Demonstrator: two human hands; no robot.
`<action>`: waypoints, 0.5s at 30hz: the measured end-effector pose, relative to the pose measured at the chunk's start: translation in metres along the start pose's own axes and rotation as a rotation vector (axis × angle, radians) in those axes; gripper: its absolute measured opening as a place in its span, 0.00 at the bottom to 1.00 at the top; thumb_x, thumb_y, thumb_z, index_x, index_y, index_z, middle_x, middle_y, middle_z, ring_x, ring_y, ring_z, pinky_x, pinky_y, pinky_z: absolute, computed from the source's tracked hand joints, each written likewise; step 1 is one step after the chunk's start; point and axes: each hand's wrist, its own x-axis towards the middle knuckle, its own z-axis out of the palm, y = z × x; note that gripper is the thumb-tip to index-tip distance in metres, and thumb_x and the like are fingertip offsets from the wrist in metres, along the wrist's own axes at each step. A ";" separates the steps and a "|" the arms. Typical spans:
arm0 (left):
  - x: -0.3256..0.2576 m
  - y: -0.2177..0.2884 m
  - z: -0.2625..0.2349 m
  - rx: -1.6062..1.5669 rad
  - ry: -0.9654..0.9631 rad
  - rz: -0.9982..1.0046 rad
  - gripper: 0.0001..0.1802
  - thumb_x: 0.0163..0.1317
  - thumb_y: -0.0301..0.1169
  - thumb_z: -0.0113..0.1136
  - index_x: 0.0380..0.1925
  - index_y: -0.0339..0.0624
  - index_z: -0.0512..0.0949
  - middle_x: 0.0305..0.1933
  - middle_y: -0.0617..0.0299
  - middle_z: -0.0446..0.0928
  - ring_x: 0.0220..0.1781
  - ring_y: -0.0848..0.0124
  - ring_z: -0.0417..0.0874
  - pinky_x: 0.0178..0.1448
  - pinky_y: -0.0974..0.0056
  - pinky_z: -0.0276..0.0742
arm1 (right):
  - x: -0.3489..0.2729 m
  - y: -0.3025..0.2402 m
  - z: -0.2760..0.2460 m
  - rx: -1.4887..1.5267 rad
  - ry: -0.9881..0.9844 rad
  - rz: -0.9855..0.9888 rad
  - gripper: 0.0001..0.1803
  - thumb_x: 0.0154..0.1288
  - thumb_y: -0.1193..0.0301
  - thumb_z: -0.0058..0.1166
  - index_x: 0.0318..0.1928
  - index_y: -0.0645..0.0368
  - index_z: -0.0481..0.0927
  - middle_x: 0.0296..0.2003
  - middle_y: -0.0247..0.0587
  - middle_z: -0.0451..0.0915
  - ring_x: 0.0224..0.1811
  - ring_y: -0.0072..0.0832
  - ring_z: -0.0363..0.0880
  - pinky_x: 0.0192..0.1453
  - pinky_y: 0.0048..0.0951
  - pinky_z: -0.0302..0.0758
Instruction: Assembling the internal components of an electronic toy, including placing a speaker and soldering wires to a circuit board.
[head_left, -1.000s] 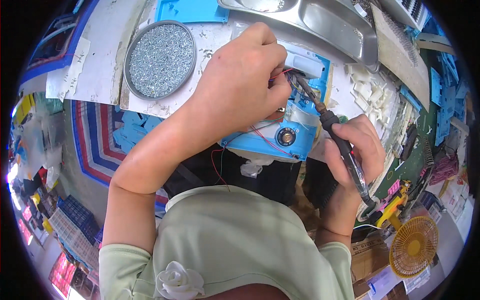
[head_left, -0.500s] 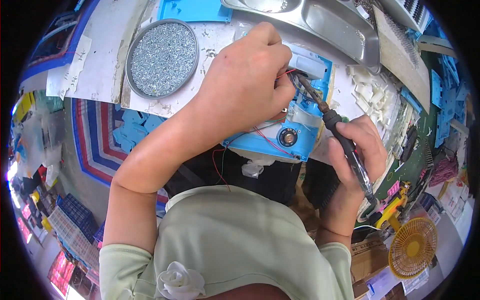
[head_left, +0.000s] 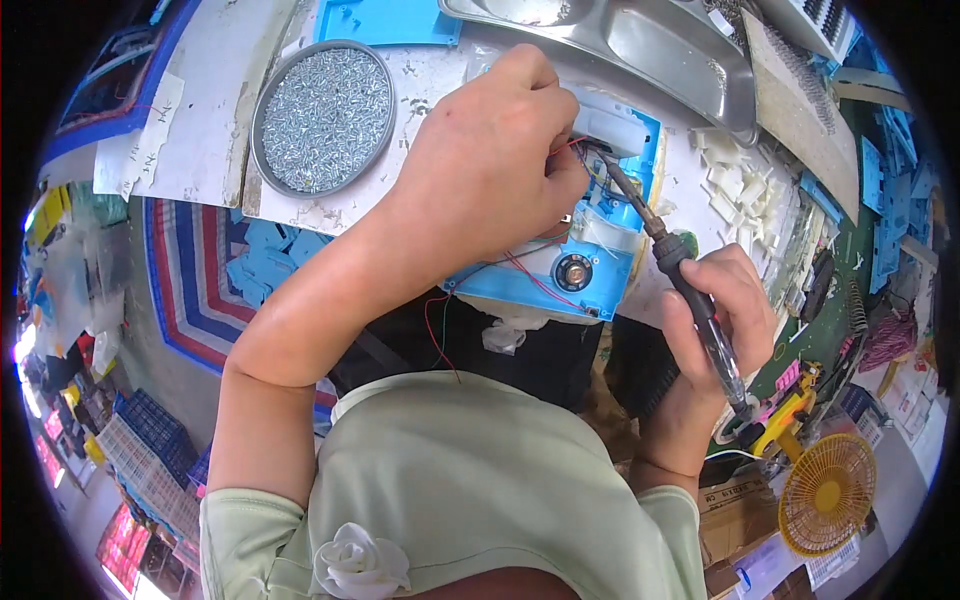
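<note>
My left hand (head_left: 490,165) rests on an open blue plastic device (head_left: 590,265) at the table edge, its fingers pinched on thin red wires at the device's upper part. My right hand (head_left: 715,320) grips a soldering iron (head_left: 690,290) by its dark handle, and the tip points up-left into the device next to my left fingers. A small round speaker (head_left: 573,271) sits in the device's lower part, with red and green wires (head_left: 440,330) trailing down over the table edge.
A round metal tray of screws (head_left: 322,118) lies left of my left hand. A steel tray (head_left: 640,45) stands at the back, white plastic parts (head_left: 740,195) on the right. A yellow fan (head_left: 828,495) stands at the lower right.
The soldering iron's tip has stayed at the device's upper part, and my right hand has shifted slightly. My left hand keeps its pinch on the wires.
</note>
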 end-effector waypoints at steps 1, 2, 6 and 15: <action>0.000 0.000 0.000 0.000 -0.002 -0.005 0.09 0.51 0.24 0.66 0.24 0.35 0.73 0.35 0.53 0.73 0.32 0.54 0.78 0.38 0.56 0.76 | -0.001 0.001 -0.001 0.000 0.000 -0.004 0.20 0.51 0.81 0.71 0.47 0.65 0.82 0.24 0.42 0.79 0.24 0.35 0.75 0.31 0.32 0.71; 0.000 0.001 -0.001 0.012 -0.020 -0.010 0.07 0.51 0.24 0.65 0.24 0.34 0.75 0.36 0.52 0.74 0.34 0.52 0.79 0.40 0.54 0.78 | -0.002 0.001 -0.002 0.000 0.001 -0.007 0.20 0.51 0.81 0.71 0.47 0.65 0.82 0.24 0.42 0.79 0.24 0.35 0.75 0.31 0.32 0.71; 0.002 0.003 -0.005 0.033 -0.071 -0.022 0.06 0.51 0.26 0.64 0.26 0.34 0.80 0.38 0.49 0.77 0.37 0.49 0.82 0.45 0.51 0.81 | -0.004 -0.001 -0.003 -0.005 0.010 0.008 0.20 0.52 0.81 0.70 0.47 0.65 0.82 0.24 0.42 0.79 0.25 0.35 0.76 0.32 0.31 0.71; -0.002 0.002 -0.004 0.013 -0.023 -0.005 0.09 0.53 0.25 0.67 0.26 0.35 0.74 0.36 0.54 0.74 0.30 0.57 0.79 0.35 0.59 0.77 | -0.008 -0.001 -0.006 -0.004 0.065 0.014 0.18 0.53 0.81 0.70 0.46 0.66 0.82 0.24 0.42 0.79 0.24 0.33 0.75 0.30 0.30 0.70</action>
